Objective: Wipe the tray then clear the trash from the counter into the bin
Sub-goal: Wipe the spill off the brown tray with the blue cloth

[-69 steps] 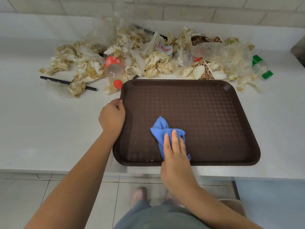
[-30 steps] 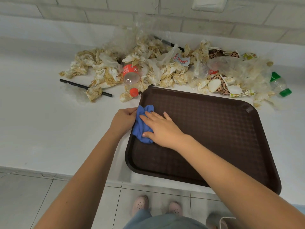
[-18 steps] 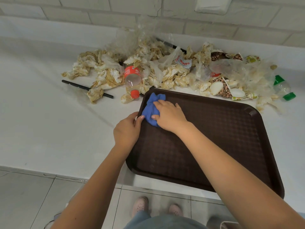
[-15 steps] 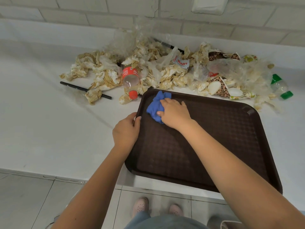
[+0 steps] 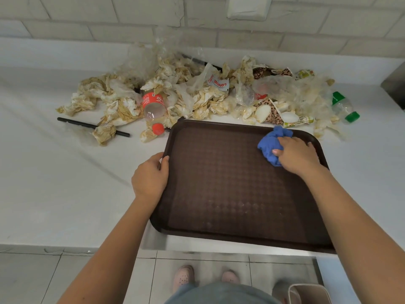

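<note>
A dark brown tray [image 5: 230,194] lies on the white counter, its near edge hanging over the counter's front. My left hand [image 5: 151,178] grips the tray's left rim. At the tray's far right corner my right hand [image 5: 297,153] holds a crumpled blue cloth [image 5: 272,143] against the tray surface. Behind the tray stretches a heap of trash [image 5: 197,95]: stained crumpled napkins, clear plastic wrap, a red-labelled plastic bottle [image 5: 153,108], leopard-print paper cups [image 5: 274,110] and a green-capped bottle [image 5: 344,106].
A black straw [image 5: 92,126] lies on the counter left of the heap. The top of a beige bin [image 5: 306,294] shows on the floor at the bottom right. A metal edge [image 5: 394,88] sits at the counter's far right. A tiled wall backs the counter.
My right hand has swept the blue cloth from the tray's far left corner across to its far right corner. My left hand has stayed on the left rim.
</note>
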{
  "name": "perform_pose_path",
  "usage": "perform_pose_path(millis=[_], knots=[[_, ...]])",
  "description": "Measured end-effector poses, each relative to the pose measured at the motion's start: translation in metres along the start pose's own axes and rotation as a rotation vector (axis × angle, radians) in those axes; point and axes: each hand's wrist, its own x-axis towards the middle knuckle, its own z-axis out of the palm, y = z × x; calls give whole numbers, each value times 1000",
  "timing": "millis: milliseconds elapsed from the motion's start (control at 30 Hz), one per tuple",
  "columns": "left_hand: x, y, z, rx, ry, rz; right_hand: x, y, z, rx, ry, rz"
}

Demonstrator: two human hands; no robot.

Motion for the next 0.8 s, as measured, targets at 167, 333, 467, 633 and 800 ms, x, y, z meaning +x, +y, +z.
perform_pose_path(millis=[167,333,467,633,800], knots=[[-2,0,1,8,5,-8,-26,53,2,-69,4,80],[-3,2,1,8,7,6,-78,67,23,97,52,-26],[-3,-2,-1,47,17,45,-114,34,48,358,170,15],[-6,4,-2,87,-14,100,-96,-27,64,290,206,-50],[-6,5,-2,72,3,75,-77,-114,65,238,175,-315]])
